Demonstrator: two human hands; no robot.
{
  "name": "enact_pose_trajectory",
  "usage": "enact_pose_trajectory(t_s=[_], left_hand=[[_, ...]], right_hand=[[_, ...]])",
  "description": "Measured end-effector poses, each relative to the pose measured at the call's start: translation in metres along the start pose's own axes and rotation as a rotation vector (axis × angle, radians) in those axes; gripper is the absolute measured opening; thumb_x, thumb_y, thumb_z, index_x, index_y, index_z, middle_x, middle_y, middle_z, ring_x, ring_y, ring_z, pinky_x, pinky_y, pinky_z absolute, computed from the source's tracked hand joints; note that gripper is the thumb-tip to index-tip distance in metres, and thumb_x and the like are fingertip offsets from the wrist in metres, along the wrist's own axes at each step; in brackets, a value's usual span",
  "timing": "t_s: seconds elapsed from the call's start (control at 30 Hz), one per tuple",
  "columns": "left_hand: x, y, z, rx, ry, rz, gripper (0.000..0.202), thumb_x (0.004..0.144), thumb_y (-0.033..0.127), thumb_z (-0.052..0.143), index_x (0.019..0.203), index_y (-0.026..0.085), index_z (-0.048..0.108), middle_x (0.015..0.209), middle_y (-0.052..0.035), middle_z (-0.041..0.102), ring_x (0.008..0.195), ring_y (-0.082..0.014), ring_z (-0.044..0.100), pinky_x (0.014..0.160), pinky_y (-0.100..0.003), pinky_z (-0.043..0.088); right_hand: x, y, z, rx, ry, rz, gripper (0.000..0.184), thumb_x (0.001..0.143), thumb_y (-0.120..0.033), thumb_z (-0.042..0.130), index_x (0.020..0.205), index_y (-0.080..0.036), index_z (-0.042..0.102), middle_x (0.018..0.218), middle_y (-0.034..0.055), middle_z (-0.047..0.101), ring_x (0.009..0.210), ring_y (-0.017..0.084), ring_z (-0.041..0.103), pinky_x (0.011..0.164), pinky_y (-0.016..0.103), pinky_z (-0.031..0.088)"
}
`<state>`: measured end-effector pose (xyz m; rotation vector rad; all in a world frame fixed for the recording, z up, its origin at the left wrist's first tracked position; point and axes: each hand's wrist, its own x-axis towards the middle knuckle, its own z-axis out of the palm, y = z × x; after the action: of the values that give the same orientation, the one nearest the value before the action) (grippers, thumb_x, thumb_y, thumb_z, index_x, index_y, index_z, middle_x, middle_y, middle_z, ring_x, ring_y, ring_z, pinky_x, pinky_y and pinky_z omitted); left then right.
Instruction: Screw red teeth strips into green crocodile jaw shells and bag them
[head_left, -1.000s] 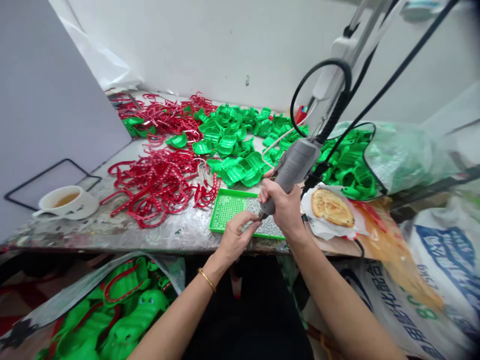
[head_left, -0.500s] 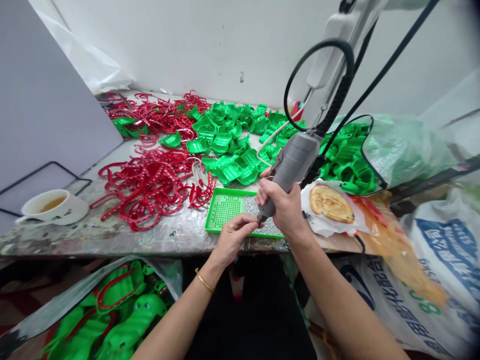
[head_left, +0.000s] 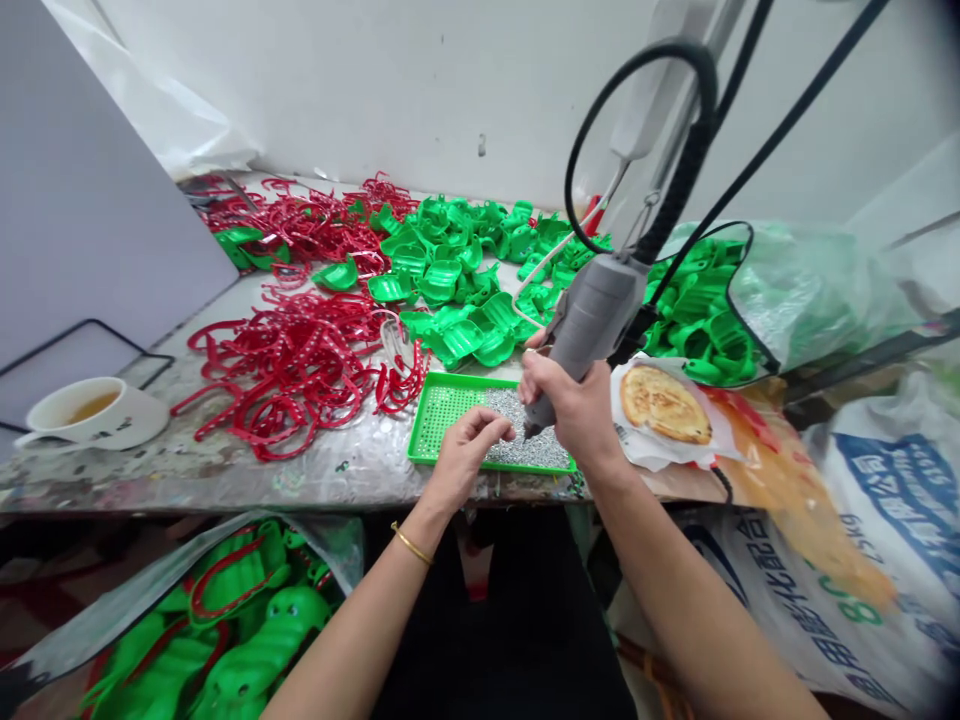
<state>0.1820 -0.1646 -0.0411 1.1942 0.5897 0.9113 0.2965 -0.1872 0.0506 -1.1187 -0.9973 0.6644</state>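
Note:
My right hand (head_left: 574, 405) is wrapped round a grey powered screwdriver (head_left: 589, 320), tip pointing down over a green tray (head_left: 442, 408) holding small silver screws (head_left: 525, 440). My left hand (head_left: 465, 450) rests at the tray's front edge, fingers curled in a pinch over the screws; what it pinches is too small to see. Black cables (head_left: 675, 130) rise from the tool to the upper right.
Green plastic shells (head_left: 457, 270) and red curved strips (head_left: 300, 360) cover the bench. A cup of tea (head_left: 94, 412) sits at left. A flatbread on paper (head_left: 664, 405) lies right of the tray. Bags of green parts lie at lower left (head_left: 225, 620) and right (head_left: 712, 310).
My left hand has slid slightly left and away from the tool tip, fingers curling over the screws. The screwdriver has stayed nearly in place above the tray.

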Motion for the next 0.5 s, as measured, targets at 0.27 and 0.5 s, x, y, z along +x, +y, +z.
enact_pose_trajectory(t_s=[0.27,0.5], left_hand=[[0.015,-0.010,0.001,0.736,-0.024,0.312,0.017,0.084,0.023,0.053,0.094,0.023,0.067,0.091,-0.0059,0.063,0.091,-0.0212,0.052,0.087,-0.035,0.036],[-0.028,-0.008,0.033,0.616,-0.120,0.286,0.021,0.088,0.024,0.047,0.101,0.020,0.064,0.090,-0.0062,0.063,0.085,-0.0178,0.055,0.083,-0.030,0.041]], right_hand=[[0.022,0.006,-0.015,-0.215,0.145,-0.080,0.029,0.074,-0.038,0.069,0.094,-0.018,0.061,0.067,-0.0018,0.062,0.056,0.011,0.059,0.059,0.028,0.051],[-0.023,-0.016,-0.049,-0.345,0.033,-0.029,0.062,0.078,-0.036,0.069,0.134,-0.026,0.043,0.132,0.0075,0.052,0.123,0.020,0.049,0.108,0.042,0.038]])
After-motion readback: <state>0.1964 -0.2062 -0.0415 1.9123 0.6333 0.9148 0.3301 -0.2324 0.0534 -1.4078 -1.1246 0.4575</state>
